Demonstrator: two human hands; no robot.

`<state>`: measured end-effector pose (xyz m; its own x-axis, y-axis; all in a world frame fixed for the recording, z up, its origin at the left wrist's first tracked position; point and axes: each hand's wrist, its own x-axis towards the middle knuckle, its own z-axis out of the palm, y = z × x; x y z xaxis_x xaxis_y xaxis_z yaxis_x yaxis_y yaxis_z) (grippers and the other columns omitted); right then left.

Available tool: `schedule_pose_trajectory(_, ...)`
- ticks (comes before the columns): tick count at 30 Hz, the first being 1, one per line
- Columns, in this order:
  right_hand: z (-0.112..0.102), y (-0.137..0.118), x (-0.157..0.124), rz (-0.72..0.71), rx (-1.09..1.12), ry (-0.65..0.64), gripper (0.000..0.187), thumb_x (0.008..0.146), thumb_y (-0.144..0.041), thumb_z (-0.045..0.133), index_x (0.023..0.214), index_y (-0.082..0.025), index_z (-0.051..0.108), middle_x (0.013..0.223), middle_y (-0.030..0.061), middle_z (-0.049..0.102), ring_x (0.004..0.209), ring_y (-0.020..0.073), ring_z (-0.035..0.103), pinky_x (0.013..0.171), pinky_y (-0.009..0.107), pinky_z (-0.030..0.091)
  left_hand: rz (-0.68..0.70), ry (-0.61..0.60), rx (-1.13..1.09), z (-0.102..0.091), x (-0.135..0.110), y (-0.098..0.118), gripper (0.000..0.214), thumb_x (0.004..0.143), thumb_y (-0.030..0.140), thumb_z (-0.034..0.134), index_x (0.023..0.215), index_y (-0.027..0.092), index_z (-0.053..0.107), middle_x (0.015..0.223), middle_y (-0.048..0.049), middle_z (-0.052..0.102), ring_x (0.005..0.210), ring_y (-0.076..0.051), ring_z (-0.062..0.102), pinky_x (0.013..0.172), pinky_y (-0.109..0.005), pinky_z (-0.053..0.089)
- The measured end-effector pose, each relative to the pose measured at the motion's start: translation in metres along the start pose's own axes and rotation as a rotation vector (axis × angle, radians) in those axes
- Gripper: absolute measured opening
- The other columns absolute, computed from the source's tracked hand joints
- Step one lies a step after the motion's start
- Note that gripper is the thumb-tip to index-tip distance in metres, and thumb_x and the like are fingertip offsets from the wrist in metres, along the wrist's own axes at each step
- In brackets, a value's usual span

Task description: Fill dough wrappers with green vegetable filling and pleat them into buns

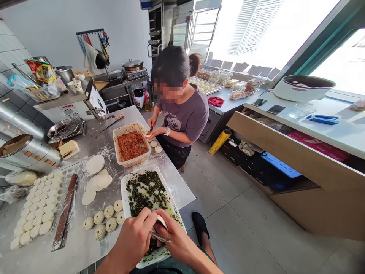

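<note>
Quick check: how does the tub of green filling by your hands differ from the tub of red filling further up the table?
The green filling tub is larger, shallow-looking, with filling spread thin so pale patches show; the red filling tub is smaller, and its filling covers the bottom. The left hand and right hand work over the green one; a co-worker's hands are beside the red one. Both are pale rectangular tubs on the floured steel table.

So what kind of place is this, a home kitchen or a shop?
Probably a small commercial kitchen making buns: a floured steel worktable, rows of dough pieces, tubs of filling and trays of packed food by the window.
</note>
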<state>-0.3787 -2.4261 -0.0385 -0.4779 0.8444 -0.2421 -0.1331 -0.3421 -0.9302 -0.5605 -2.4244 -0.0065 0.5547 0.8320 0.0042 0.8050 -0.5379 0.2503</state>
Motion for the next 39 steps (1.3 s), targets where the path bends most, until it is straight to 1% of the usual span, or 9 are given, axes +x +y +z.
schedule_pose_trajectory(11,-0.006,0.001,-0.001,0.089,-0.097,-0.042,0.021,0.099,-0.039,0.045,0.107,-0.022,0.053,0.08,-0.0016,0.056,0.066,0.0155,0.054,0.059,0.028,0.043,0.021,-0.004,0.011,0.005,-0.002,0.002,0.028,0.1,0.021,0.036,0.12,0.026,0.056,0.1,-0.0029,0.064,0.081,-0.016,0.07,0.067,-0.027,0.056)
schedule_pose_trajectory(13,-0.007,-0.003,0.0,0.098,-0.141,-0.034,0.016,0.096,-0.036,0.048,0.101,-0.021,0.055,0.079,-0.0021,0.055,0.065,0.0148,0.051,0.06,0.027,0.042,0.037,0.002,0.023,0.007,-0.003,0.002,0.033,0.1,0.02,0.037,0.129,0.024,0.052,0.105,-0.0046,0.065,0.081,-0.016,0.07,0.067,-0.026,0.056)
schedule_pose_trajectory(17,-0.013,-0.016,-0.001,0.09,-0.178,-0.059,0.022,0.084,-0.024,0.062,0.107,-0.021,0.061,0.091,-0.001,0.06,0.082,0.0174,0.054,0.074,0.029,0.043,0.032,-0.005,0.032,0.004,-0.002,0.001,0.035,0.1,0.022,0.039,0.133,0.025,0.052,0.103,-0.004,0.066,0.076,-0.016,0.07,0.064,-0.027,0.056)
schedule_pose_trajectory(19,-0.015,-0.019,-0.002,0.074,-0.121,-0.037,0.031,0.089,-0.027,0.059,0.12,-0.024,0.059,0.102,0.0009,0.063,0.094,0.0205,0.056,0.084,0.031,0.044,-0.001,0.01,-0.008,0.001,-0.001,0.0,0.03,0.1,0.021,0.039,0.123,0.027,0.057,0.1,-0.0025,0.065,0.08,-0.015,0.07,0.067,-0.026,0.056)
schedule_pose_trajectory(24,-0.011,-0.014,-0.004,-0.036,-0.071,-0.004,0.032,0.099,-0.045,0.048,0.122,-0.025,0.057,0.108,0.0038,0.063,0.102,0.0232,0.057,0.095,0.035,0.045,-0.001,0.085,-0.029,-0.002,0.001,0.001,0.038,0.101,0.02,0.037,0.135,0.025,0.05,0.106,-0.0041,0.066,0.081,-0.014,0.07,0.066,-0.025,0.055)
schedule_pose_trajectory(28,-0.007,-0.007,-0.003,-0.005,-0.066,0.025,0.032,0.1,-0.047,0.046,0.121,-0.025,0.055,0.101,0.003,0.063,0.093,0.0217,0.059,0.087,0.035,0.048,0.0,0.069,-0.024,-0.001,0.0,0.002,0.032,0.098,0.016,0.038,0.123,0.026,0.056,0.1,-0.0028,0.065,0.079,-0.016,0.069,0.065,-0.027,0.056)
schedule_pose_trajectory(32,-0.003,-0.004,-0.004,-0.028,-0.104,0.001,0.03,0.101,-0.05,0.041,0.11,-0.024,0.054,0.09,0.0013,0.058,0.076,0.0179,0.056,0.072,0.032,0.047,0.038,0.043,0.03,-0.001,0.0,0.003,0.041,0.1,0.021,0.038,0.141,0.023,0.044,0.113,-0.0063,0.065,0.078,-0.016,0.07,0.064,-0.028,0.057)
schedule_pose_trajectory(36,-0.003,-0.002,-0.005,0.01,-0.101,-0.028,0.028,0.101,-0.045,0.042,0.117,-0.025,0.052,0.084,0.0004,0.057,0.072,0.0174,0.056,0.066,0.031,0.046,0.025,0.011,0.031,-0.001,0.0,0.003,0.032,0.099,0.021,0.039,0.126,0.024,0.055,0.102,-0.0041,0.065,0.081,-0.017,0.071,0.066,-0.028,0.058)
schedule_pose_trajectory(39,-0.005,0.0,-0.004,0.032,-0.157,0.0,0.024,0.099,-0.039,0.045,0.115,-0.024,0.053,0.082,0.0002,0.058,0.071,0.0173,0.054,0.064,0.03,0.045,0.047,0.027,0.038,0.0,0.0,0.003,0.037,0.098,0.019,0.039,0.134,0.022,0.05,0.11,-0.0068,0.065,0.085,-0.017,0.071,0.07,-0.026,0.059)
